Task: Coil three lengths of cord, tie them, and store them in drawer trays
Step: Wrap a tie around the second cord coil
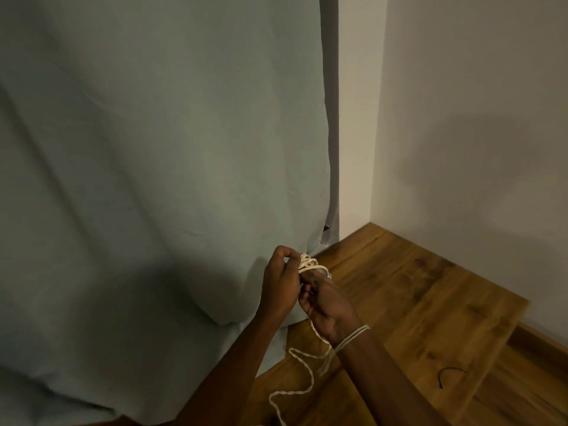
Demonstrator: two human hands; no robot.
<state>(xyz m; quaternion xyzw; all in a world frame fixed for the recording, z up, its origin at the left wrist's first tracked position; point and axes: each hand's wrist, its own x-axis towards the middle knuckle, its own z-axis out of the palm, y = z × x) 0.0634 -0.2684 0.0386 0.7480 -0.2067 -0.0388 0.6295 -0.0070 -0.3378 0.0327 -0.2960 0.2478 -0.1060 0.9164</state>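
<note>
Wood-plank flooring [415, 302] and a grey-green curtain [153, 179] back the work. Cream cord [310, 263] is bunched in loops between both hands, its loose tail trailing across the right wrist to the floor. Left hand [281, 284] pinches the loops; right hand [325, 305] curls around them from below. Judged progress: one coil forming, not yet tied (no drawer, trays or other cords visible). A small dark scrap [450, 375] lies well apart.

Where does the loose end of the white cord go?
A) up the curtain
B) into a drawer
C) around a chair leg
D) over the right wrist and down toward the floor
D: the cord is bunched between the left hand and right hand, crosses the right wrist and trails down over the wood floor.
</note>
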